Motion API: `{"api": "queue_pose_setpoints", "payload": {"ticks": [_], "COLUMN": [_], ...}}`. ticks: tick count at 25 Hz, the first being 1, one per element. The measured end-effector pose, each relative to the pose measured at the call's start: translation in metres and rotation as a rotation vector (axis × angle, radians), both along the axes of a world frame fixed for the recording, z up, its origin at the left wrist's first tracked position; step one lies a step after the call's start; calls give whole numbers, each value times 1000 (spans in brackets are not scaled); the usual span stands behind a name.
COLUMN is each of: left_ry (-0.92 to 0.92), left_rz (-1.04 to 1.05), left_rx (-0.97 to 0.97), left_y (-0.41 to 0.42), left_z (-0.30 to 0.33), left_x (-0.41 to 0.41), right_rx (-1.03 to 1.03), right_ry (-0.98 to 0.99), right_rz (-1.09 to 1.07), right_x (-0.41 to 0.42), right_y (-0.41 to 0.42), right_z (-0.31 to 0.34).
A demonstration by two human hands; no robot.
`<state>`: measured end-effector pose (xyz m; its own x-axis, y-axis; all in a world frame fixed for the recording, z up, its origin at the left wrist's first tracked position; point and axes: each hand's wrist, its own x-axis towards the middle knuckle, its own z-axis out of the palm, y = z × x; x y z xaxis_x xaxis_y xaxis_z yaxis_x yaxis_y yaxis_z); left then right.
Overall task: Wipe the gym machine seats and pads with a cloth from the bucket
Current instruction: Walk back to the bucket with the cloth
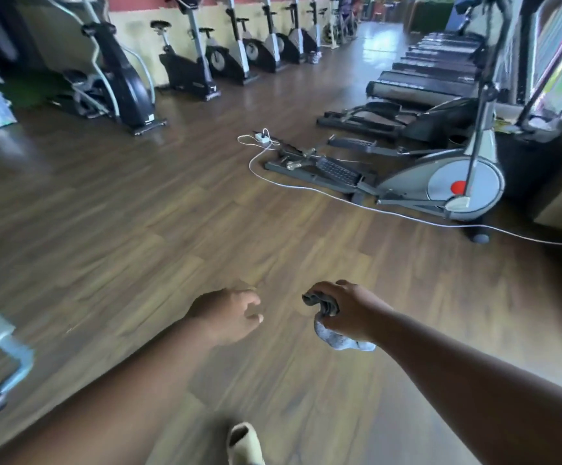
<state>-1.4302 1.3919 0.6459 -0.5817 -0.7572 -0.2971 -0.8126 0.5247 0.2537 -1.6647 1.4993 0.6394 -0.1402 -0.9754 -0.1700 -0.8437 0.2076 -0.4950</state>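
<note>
Right hand (346, 312) grips bunched grey cloth (331, 325), hanging downward; left hand (230, 313) loosely curled, empty

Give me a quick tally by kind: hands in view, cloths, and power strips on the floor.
Hands: 2, the left hand empty, the right hand gripping
Cloths: 1, the cloth in the right hand
Power strips: 1, the white power strip on the floor
Total: 4

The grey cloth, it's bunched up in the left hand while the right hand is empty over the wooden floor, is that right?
Not quite: the hands are swapped. The head view shows the grey cloth bunched up in the right hand, while the left hand is empty over the wooden floor.
</note>
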Motion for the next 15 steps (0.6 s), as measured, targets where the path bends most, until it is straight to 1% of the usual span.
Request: {"api": "queue_pose_setpoints", "payload": {"ticks": [3,9,11,15], "left_ry": [1,26,31,12], "left_rz": [14,97,151,264], "left_rx": [14,21,23,26], "left_y": [-97,-258,-307,-416], "left_z": [7,17,14,3], "left_x": [7,29,38,56], "right_rx": [38,58,65,69], "right_ry": [17,-13,-22,-36], "right_rz": [-28,30,69,219], "right_x": [-3,5,6,10], "right_y": [-95,-267,-330,-470], "right_z": [-2,-3,-9,-25]}}
